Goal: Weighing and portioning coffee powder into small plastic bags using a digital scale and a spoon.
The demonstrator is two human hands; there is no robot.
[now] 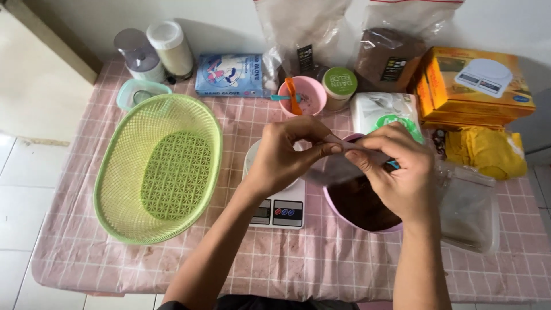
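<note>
My left hand (285, 154) and my right hand (395, 169) meet above the table, both pinching the top edge of a small clear plastic bag (338, 163). The bag hangs between them over a pink bowl (336, 209) filled with dark brown powder (361, 206). Under my left hand sits a white digital kitchen scale (281, 211) with blue and red buttons. My right hand covers part of the bowl's rim.
An oval green plastic basket (158, 166) lies to the left. Along the back stand two jars (155, 51), a blue glove box (229, 74), a pink cup (303, 95) with spoons, a green-lidded jar (339, 86), large powder bags (387, 57) and an orange scale box (473, 80). Clear bags (468, 209) lie right.
</note>
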